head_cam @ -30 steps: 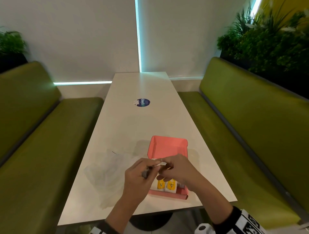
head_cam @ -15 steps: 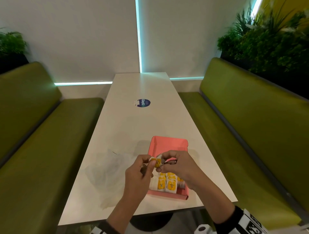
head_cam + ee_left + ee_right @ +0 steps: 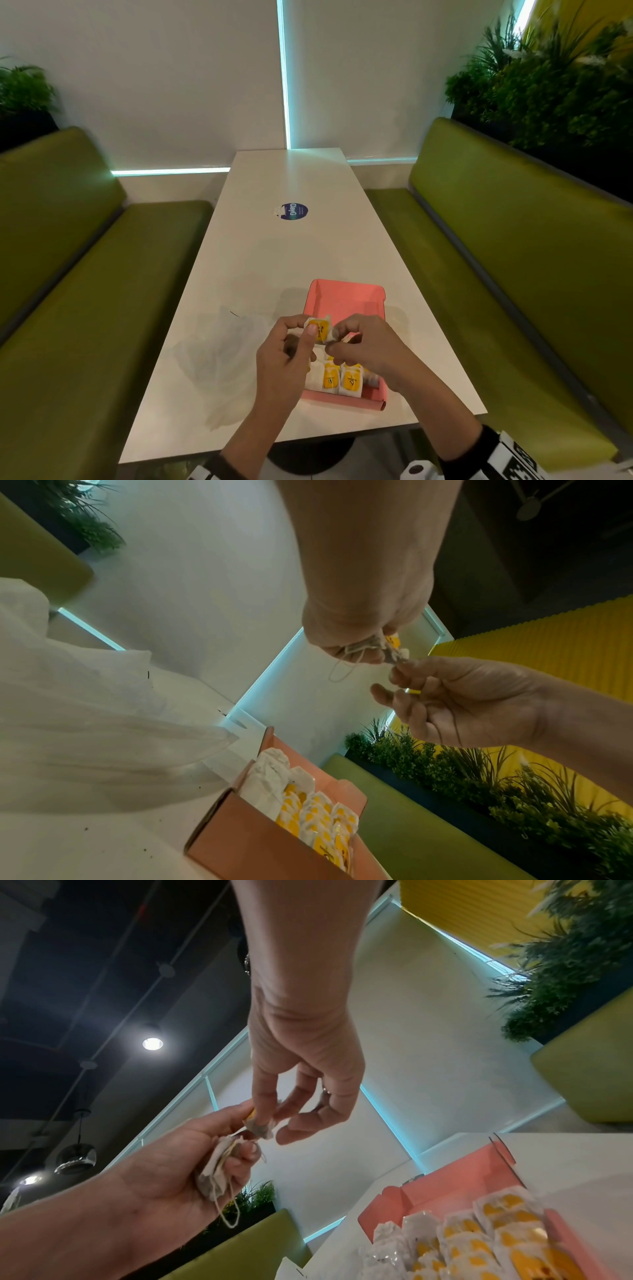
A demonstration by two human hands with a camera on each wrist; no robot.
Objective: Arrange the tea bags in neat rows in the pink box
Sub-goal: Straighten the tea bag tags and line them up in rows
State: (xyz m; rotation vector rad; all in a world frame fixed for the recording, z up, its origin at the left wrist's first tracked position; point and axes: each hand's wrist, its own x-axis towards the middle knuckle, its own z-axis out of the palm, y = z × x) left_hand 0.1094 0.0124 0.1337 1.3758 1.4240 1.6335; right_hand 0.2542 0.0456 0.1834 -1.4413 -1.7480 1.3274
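A round blue sticker (image 3: pixel 294 211) farther up the white table (image 3: pixel 274 260) reads "ClayG". The tea bags carry yellow labels with small dark print that is too blurred to read.

The pink box (image 3: pixel 346 297) sits open on the table's near end, just below and in front of both hands. Its near part holds tea bags in rows (image 3: pixel 340 378); its far part shows bare pink floor. A crumpled clear plastic bag (image 3: pixel 219 356) lies on the table just left of the box.

Both hands hover above the box, close together. The left hand (image 3: pixel 286 359) has its fingers curled around a small bunch of tea bags (image 3: pixel 219 1172), a loop of string hanging below them, while its thumb and forefinger hold up one yellow-labelled tea bag (image 3: pixel 321 329). The right hand (image 3: pixel 363 346) pinches that same tea bag between thumb and forefinger, its other fingers loosely curled.
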